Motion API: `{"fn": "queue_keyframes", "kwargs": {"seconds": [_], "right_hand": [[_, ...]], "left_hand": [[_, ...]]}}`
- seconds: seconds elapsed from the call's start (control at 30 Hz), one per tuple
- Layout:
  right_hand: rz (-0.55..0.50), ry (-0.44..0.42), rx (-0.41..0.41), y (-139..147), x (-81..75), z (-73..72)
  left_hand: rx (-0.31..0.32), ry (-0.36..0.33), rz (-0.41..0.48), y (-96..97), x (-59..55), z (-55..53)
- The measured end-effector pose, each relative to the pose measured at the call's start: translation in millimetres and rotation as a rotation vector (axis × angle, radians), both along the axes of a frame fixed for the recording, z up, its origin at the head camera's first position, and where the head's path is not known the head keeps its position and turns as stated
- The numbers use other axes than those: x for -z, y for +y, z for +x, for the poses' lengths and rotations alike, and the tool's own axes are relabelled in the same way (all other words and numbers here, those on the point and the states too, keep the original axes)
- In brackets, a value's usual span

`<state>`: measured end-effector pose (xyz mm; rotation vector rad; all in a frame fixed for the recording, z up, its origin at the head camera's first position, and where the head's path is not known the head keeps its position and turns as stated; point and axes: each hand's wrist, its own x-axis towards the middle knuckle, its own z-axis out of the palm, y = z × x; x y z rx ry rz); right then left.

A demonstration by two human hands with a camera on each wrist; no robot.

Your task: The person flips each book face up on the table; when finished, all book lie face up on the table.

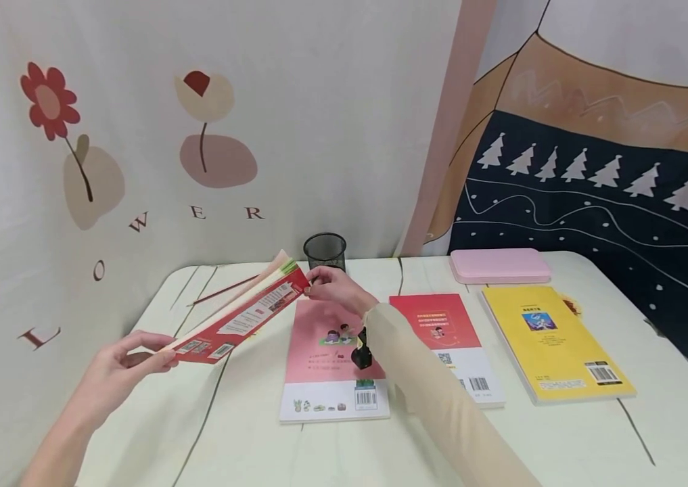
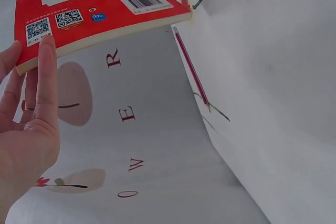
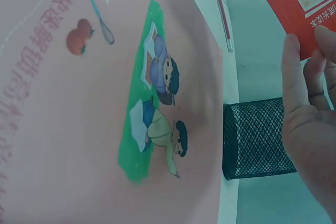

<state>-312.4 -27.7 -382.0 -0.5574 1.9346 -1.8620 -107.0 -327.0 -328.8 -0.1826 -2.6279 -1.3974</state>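
Note:
A red book (image 1: 240,325) is held tilted above the left side of the table, its back cover with barcodes and codes facing me. My left hand (image 1: 121,368) pinches its lower left corner, fingers on the cover in the left wrist view. My right hand (image 1: 337,287) pinches the upper right corner. A picture on the book's other side shows in the right wrist view. Beneath my right forearm lies a pink book (image 1: 313,365), its printed children (image 3: 163,72) close to the right wrist camera. Behind the right hand stands a black mesh pen holder (image 1: 325,247).
A dark red pencil (image 1: 218,292) lies behind the held book. To the right are a red and white book (image 1: 429,321), a yellow book (image 1: 553,352) and a pink case (image 1: 498,266). Printed curtains (image 1: 331,122) hang along the table's back edge.

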Motion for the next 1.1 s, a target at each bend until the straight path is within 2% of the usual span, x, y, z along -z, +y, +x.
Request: {"fn": "queue_keyframes", "kwargs": {"seconds": [0.13,0.3,0.37,0.4,0.43,0.53,0.57,0.6,0.63,0.7,0.77,0.8,0.83,0.93,0.97,1.03,1.1], "right_hand": [[-0.022,-0.025,-0.022,1,0.2,0.3],[-0.055,-0.065,-0.022,3,0.6,0.6],[-0.041,-0.074,-0.003,3,-0.3,1.5],[-0.030,-0.078,0.006,2,-0.9,2.0],[-0.023,-0.082,0.013,2,-1.1,2.4],[-0.018,-0.087,0.034,0,-1.4,3.7],[-0.020,-0.091,0.042,0,-1.0,3.8],[-0.024,-0.095,0.048,-1,-0.7,3.6],[-0.028,-0.101,0.055,-1,-0.3,3.4],[-0.035,-0.107,0.064,-2,0.4,2.9],[-0.040,-0.105,0.064,-1,1.0,2.2],[-0.045,-0.106,0.060,-1,1.1,2.0],[-0.049,-0.107,0.056,-1,1.2,2.0],[-0.068,-0.112,0.038,0,0.8,1.9],[-0.072,-0.116,0.031,0,0.2,2.1],[-0.083,-0.119,0.015,1,-1.3,2.6],[-0.093,-0.123,-0.006,2,-3.4,3.7]], "left_hand": [[0.014,0.085,-0.009,1.0,3.1,0.7],[-0.028,0.248,-0.061,7.7,8.0,1.0],[-0.054,0.286,-0.078,8.6,13.0,-1.1],[-0.059,0.300,-0.087,6.7,17.5,-3.5],[-0.061,0.326,-0.099,-0.7,28.7,-9.1],[-0.058,0.372,-0.116,-34.0,73.5,-31.6],[-0.066,0.367,-0.126,-34.4,75.7,-32.1],[-0.062,0.383,-0.132,-43.0,87.0,-37.6],[-0.062,0.388,-0.134,-40.4,85.4,-36.6],[-0.070,0.338,-0.123,-24.6,67.8,-27.1],[-0.061,0.308,-0.071,-10.2,50.3,-17.7],[-0.057,0.291,-0.050,-14.3,53.3,-19.1],[-0.067,0.251,-0.008,-10.9,48.5,-16.2],[-0.081,0.104,0.090,-33.1,68.0,-25.6],[-0.105,0.051,0.100,-36.2,70.3,-27.1],[-0.094,-0.012,0.233,-45.5,80.4,-33.2],[-0.075,-0.063,0.340,-47.4,80.1,-35.1]]}}
